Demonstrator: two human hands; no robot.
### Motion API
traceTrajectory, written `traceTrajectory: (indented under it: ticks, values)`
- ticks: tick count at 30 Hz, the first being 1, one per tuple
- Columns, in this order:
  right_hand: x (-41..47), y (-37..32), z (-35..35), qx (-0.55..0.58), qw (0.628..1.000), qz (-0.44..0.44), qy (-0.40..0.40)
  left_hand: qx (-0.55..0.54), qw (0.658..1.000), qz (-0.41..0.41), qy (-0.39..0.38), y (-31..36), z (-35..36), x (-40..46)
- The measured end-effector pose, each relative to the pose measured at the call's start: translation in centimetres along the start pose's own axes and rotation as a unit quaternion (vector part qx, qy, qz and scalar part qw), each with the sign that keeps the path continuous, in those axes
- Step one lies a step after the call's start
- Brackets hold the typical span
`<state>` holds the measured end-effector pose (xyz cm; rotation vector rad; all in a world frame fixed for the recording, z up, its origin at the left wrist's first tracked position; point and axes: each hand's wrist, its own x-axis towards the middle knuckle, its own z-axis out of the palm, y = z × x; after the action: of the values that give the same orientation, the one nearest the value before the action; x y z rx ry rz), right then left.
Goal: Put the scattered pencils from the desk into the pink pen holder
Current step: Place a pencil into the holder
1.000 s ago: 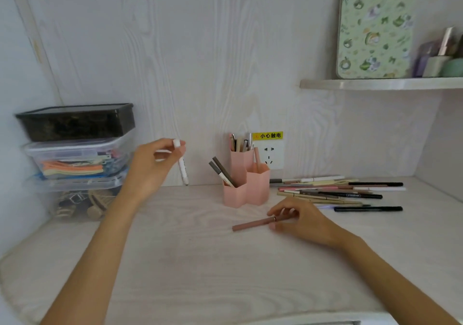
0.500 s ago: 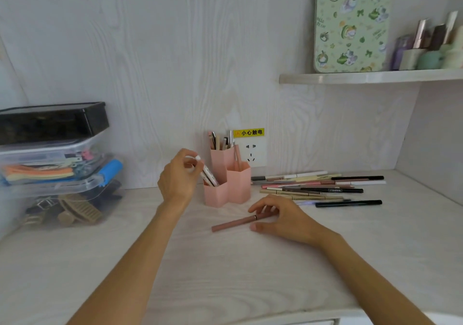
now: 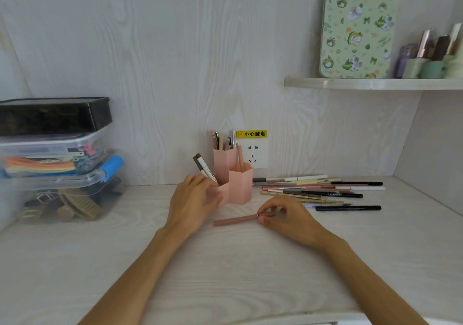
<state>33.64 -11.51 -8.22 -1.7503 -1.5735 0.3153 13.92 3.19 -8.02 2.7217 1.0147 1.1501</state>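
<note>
Left hand (image 3: 191,203): blurred, covers the pink pen holder's (image 3: 240,187) front-left cell. Right hand (image 3: 288,218): hides the brown pencil's (image 3: 235,220) right end. Shelf items (image 3: 431,56): cut off right.

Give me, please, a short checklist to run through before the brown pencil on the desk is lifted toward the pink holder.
1. Right hand pinches the brown pencil at its near end: ok.
2. Pencil clear of the pile of pencils to the right: ok.
3. Pink pen holder upright on the desk: ok.
4. Front compartment has room: cannot tell, the left hand covers it.
5. Left hand free of any pencil: ok, its fingers look relaxed, though blurred.
6. Path to the holder unobstructed: not ok, the left hand is beside it.
</note>
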Motion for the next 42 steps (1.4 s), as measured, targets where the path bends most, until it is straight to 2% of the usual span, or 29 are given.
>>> traceTrajectory:
  ticks: [4,7,10,13,17,20,22,24,30,35,37,40,42]
  values:
    - [0.1,-0.7,-0.4,0.165,0.984,0.044,0.042,0.029,1.000,0.007,-0.008,-0.6,-0.5,0.0]
    - [0.5,-2.0,-0.9,0.299,0.945,0.048,0.125,0.014,1.000,-0.012,0.003,-2.0,-1.7,-0.5]
    - [1.9,-4.4,-1.6,0.334,0.924,0.018,0.182,-0.009,0.999,-0.037,0.012,-4.4,-2.7,-1.6]
    - [4.1,-7.6,-2.5,0.295,0.927,-0.034,0.230,-0.108,0.991,-0.079,0.029,-5.4,-2.8,-2.3]
    - [8.1,-11.6,-1.7,0.100,0.944,-0.098,0.299,-0.190,0.972,-0.133,0.044,-5.7,-2.6,-2.4]
    - [10.0,-12.9,0.3,-0.060,0.959,-0.120,0.251,-0.222,0.952,-0.211,0.004,-5.8,-2.2,-2.4]
    - [10.6,-12.8,1.9,-0.128,0.963,-0.118,0.204,-0.212,0.952,-0.221,-0.009,-5.8,-1.9,-2.4]
    - [10.7,-12.3,3.4,-0.171,0.958,-0.118,0.196,-0.203,0.954,-0.220,-0.004,-5.6,-1.9,-2.4]
    - [10.0,-10.4,5.8,-0.199,0.945,-0.130,0.227,-0.217,0.947,-0.236,0.000,-4.9,-2.2,-2.2]
    - [8.6,-9.3,5.2,-0.197,0.957,-0.144,0.159,-0.190,0.951,-0.243,-0.006,-4.8,-1.8,-2.0]
    - [7.6,-8.3,4.4,-0.168,0.963,-0.143,0.152,-0.177,0.957,-0.227,0.029,-4.5,-2.1,-1.9]
    - [5.5,-5.2,1.7,-0.183,0.961,-0.116,0.171,-0.182,0.952,-0.222,0.105,-3.9,-2.6,-1.7]
    - [3.9,-1.8,-0.7,-0.223,0.958,-0.057,0.169,-0.207,0.941,-0.254,0.082,-3.4,-2.4,-1.5]
